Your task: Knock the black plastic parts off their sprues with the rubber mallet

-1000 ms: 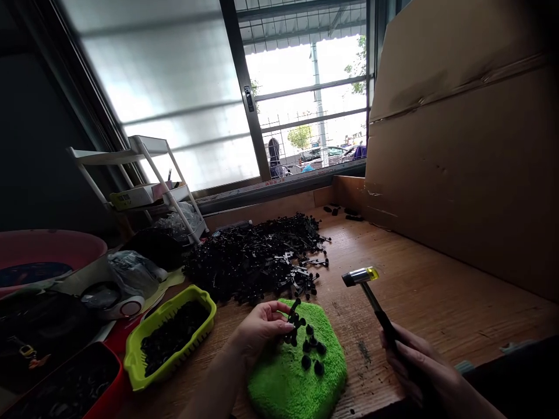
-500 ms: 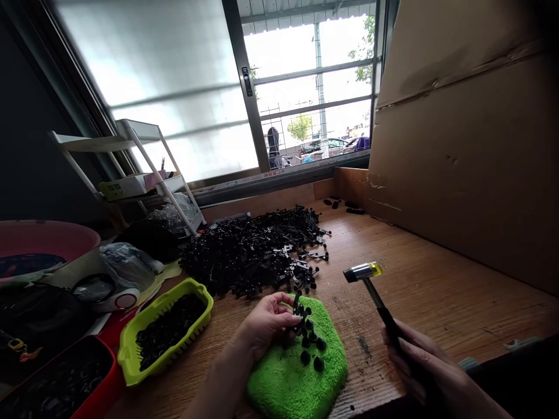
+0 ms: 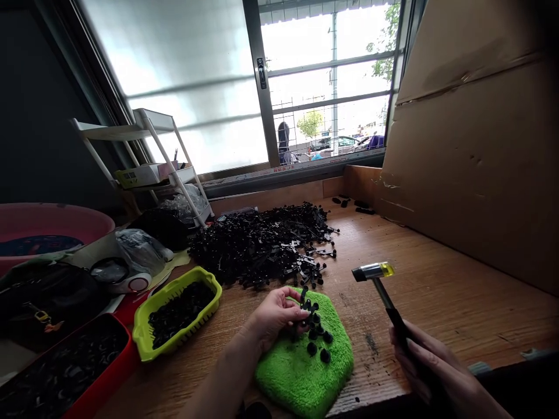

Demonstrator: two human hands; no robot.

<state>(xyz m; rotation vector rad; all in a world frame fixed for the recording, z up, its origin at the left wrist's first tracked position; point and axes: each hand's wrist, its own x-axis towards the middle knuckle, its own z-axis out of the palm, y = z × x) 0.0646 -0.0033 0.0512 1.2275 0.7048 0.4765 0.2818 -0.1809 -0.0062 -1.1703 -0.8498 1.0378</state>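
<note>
**A:** What have I got on the feed? The left hand [image 3: 275, 317] sits at the near-left edge of the green towel pad [image 3: 305, 366], fingers curled in, pinching a black plastic part [image 3: 307, 307] with small round knobs on it. The part rests on the pad's upper edge.

**B:** And the right?

**A:** The right hand [image 3: 430, 366] is low at the bottom right, wrapped around the dark handle of a small hammer [image 3: 379, 285]. Its head is raised above the wooden table [image 3: 437, 302], well to the right of the pad, with a metal barrel and a yellow face pointing right.

**B:** Anything loose on the pad?

**A:** A few black round caps [image 3: 318, 343] lie on the green pile just below the pinched part, touching or almost touching it. I can't tell whether they're attached.

**B:** Where's the stock?

**A:** A big heap of black parts [image 3: 262, 241] is spread across the table behind the pad, its front edge just beyond the left hand's fingertips. To the left, a lime-green basket [image 3: 177, 311] holds more black pieces, and a red tray [image 3: 70, 372] beside it is filled with dark pieces too.

**B:** Surroundings?

**A:** A cardboard sheet [image 3: 471, 139] stands along the right side. A white rack [image 3: 144, 157] stands at the back left by the window [image 3: 262, 87], with a pink basin [image 3: 48, 224] at the far left.
</note>
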